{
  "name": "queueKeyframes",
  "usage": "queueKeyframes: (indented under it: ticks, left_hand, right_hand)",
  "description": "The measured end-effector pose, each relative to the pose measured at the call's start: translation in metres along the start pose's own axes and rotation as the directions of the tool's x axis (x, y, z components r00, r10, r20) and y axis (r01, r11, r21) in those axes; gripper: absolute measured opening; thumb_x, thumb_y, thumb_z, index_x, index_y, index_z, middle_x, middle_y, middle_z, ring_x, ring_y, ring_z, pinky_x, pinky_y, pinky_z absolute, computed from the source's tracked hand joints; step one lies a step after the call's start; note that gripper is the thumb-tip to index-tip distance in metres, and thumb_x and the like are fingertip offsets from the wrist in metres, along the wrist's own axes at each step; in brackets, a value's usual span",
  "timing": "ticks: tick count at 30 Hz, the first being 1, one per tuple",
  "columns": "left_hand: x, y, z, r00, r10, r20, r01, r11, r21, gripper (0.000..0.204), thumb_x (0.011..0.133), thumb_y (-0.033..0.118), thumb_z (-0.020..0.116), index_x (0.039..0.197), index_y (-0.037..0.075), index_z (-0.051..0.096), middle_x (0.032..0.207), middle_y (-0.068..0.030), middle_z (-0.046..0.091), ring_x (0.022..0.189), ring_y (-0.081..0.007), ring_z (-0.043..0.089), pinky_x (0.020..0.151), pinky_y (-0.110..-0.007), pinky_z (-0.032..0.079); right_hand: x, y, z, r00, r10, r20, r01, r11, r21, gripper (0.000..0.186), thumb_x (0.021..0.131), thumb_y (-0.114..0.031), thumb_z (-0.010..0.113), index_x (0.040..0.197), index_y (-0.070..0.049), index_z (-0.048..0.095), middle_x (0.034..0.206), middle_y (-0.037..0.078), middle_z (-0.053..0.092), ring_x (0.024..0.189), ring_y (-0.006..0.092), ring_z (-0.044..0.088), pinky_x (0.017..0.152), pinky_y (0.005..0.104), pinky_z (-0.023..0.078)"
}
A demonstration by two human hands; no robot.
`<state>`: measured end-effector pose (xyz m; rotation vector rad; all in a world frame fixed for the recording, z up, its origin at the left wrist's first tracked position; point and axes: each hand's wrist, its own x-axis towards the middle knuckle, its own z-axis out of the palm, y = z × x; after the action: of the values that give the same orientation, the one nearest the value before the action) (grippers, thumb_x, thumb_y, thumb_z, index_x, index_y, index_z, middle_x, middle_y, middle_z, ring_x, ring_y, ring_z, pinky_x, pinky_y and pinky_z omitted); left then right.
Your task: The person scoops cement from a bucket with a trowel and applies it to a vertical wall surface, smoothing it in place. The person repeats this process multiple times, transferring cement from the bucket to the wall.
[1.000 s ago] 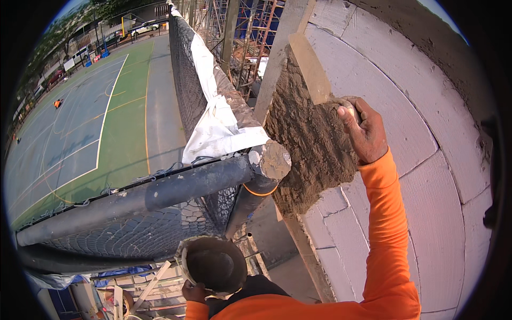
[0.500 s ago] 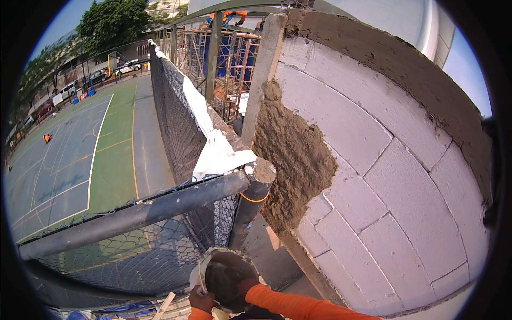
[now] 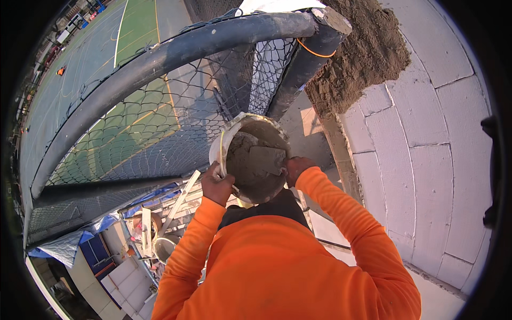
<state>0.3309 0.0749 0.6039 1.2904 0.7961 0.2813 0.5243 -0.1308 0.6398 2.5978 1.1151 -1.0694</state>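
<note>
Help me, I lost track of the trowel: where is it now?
In the head view, the trowel is inside the mortar bucket, centre frame, blade on the mortar, gripped by the right hand, below the fence pipe.

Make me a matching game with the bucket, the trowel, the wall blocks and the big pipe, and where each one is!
Things:
1. bucket
2. trowel
3. wall blocks
4. big pipe

Places or states:
A. along the top of the wire fence
B. blade down in the wet mortar, held by the right hand
C. white, partly covered with brown mortar
D. gripped at its rim by the left hand

Pairs: 1-D, 2-B, 3-C, 4-A
</note>
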Motion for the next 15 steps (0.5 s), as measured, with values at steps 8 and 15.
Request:
queueKeyframes:
  ticks: [8, 15]
  left_hand:
    - [0.006, -0.021, 0.014, 0.979, 0.198, 0.042, -0.201, 0.923, 0.329, 0.033, 0.078, -0.005, 0.060, 0.110, -0.003, 0.068, 0.083, -0.0022, 0.066, 0.066, -0.0114, 0.060, 0.058, -0.027, 0.051]
    - [-0.009, 0.010, 0.011, 0.993, -0.081, 0.082, 0.077, 0.996, 0.047, 0.032, 0.079, -0.004, 0.060, 0.110, -0.003, 0.067, 0.086, -0.0057, 0.069, 0.067, -0.0134, 0.065, 0.060, -0.028, 0.054]
  right_hand:
    - [0.002, -0.025, 0.027, 0.996, -0.072, 0.047, 0.066, 0.992, 0.111, 0.037, 0.098, -0.037, 0.057, 0.113, -0.004, 0.065, 0.101, 0.023, 0.073, 0.095, 0.0435, 0.070, 0.084, 0.0538, 0.055]
    - [-0.050, -0.003, 0.040, 0.955, -0.084, -0.283, 0.171, 0.939, 0.298, 0.037, 0.098, -0.037, 0.057, 0.120, -0.008, 0.060, 0.101, 0.024, 0.071, 0.093, 0.0454, 0.068, 0.082, 0.0543, 0.054]
